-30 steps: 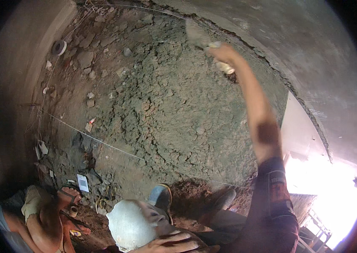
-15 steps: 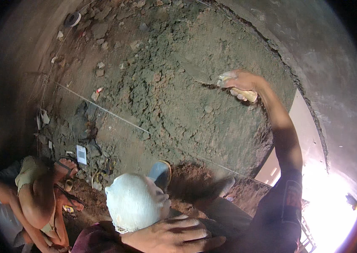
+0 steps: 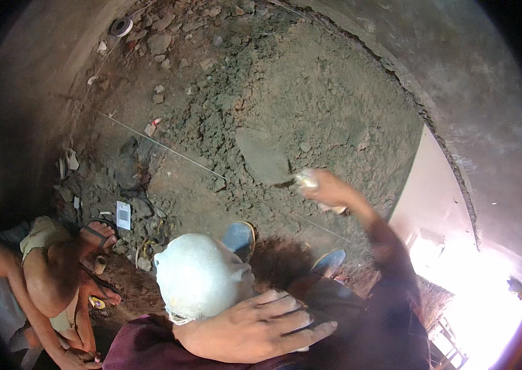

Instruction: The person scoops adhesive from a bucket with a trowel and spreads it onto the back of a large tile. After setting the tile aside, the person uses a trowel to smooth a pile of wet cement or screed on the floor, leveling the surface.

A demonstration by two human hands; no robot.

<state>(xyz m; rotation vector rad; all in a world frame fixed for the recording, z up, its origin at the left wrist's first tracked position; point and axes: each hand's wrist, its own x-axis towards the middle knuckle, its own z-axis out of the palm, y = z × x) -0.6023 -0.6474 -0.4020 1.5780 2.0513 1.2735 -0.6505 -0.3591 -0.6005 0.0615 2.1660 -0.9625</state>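
Your right hand (image 3: 330, 189), grasping the trowel (image 3: 261, 156), has swept it from beside the wall (image 3: 477, 117) toward your 2 shoes (image 3: 238, 238), bringing lumpy mortar (image 3: 215, 126) nearer you under its blade, while your left hand (image 3: 252, 328) rests loosely spread.

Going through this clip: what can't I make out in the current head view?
All in the head view:
Trowel: handle mostly hidden by the right hand.
Left hand: palm and whatever lies beneath, hidden by its back.
Other person: upper body partly cut off by the dark lower-left edge.
Card: markings too small.
Lower right: details washed out by glare.
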